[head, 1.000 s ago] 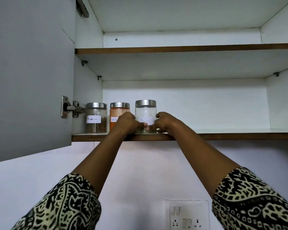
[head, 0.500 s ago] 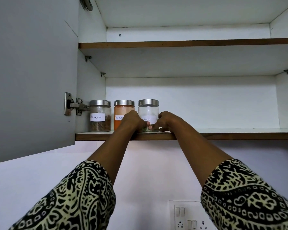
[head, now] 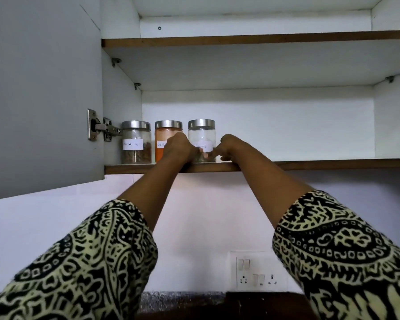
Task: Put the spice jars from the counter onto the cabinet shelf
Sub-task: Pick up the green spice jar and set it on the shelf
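The grey cabinet door [head: 44, 88] is hanging open on the far left, and its shiny hinge [head: 102, 128] is sticking out beside the jars. Three glass jars with silver lids are standing in a row on the lower cabinet shelf [head: 310, 164], near its front edge. The cinnamon jar [head: 136, 144] with brown bits is sitting first, close to the cabinet's left wall. The jar of orange powder [head: 165, 137] is standing just beside it, and my wrist is hiding part of its label. I am reaching up with both arms. My left hand [head: 179, 147] is curling its fingers round the left side of the fennel jar [head: 201, 135], the third in the row. That jar is standing upright on the shelf, just beside the orange one. My right hand [head: 229, 146] is holding its other side low down, with bent fingers pressing the glass. My patterned sleeves [head: 346, 245] are hanging below, and a white switch plate [head: 256, 271] is showing on the wall between them.
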A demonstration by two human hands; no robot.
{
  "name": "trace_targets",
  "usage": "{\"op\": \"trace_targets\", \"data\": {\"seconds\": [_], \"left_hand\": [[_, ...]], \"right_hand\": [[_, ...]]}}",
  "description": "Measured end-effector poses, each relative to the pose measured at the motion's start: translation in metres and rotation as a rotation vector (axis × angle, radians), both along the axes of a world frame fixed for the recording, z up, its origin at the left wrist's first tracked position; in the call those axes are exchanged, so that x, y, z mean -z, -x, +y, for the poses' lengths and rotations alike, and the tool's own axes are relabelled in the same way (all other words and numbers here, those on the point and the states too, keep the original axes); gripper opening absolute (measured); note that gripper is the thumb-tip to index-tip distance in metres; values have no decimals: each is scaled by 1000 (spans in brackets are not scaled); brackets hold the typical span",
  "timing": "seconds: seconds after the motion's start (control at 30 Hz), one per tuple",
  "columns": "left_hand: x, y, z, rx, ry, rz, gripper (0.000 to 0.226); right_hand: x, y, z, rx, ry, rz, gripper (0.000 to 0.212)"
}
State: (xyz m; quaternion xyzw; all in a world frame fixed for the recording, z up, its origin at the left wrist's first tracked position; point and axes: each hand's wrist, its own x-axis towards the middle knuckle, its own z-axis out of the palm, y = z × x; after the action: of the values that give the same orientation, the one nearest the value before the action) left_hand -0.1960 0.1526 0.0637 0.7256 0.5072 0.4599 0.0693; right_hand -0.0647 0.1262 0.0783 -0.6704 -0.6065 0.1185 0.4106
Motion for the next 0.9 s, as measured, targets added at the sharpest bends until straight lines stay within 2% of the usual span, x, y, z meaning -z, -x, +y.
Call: {"op": "trace_targets", "data": {"seconds": [0.13,0.27,0.4,0.63,0.77,0.83,0.9], "left_hand": [[12,4,-29,96,-106,-22,36],[53,10,-72,312,-240,-229,44],[116,14,-101,409,-200,-261,39],[260,17,-121,474,192,-159,42],[343,22,-127,488,436,0,54],[378,26,-134,513,566,130,59],[405,32,-143,576,700,256,67]], "right_hand": [[11,1,-35,7,-123,-52,68],[47,6,-87,-70,-344,9,67],[108,5,-131,-137,-366,59,59],[260,-6,-165,-155,-9,88,51],[357,-9,-173,-174,253,181,54],[400,-6,-180,-197,416,95,52],[435,-2,-183,-277,544,-79,52]]}}
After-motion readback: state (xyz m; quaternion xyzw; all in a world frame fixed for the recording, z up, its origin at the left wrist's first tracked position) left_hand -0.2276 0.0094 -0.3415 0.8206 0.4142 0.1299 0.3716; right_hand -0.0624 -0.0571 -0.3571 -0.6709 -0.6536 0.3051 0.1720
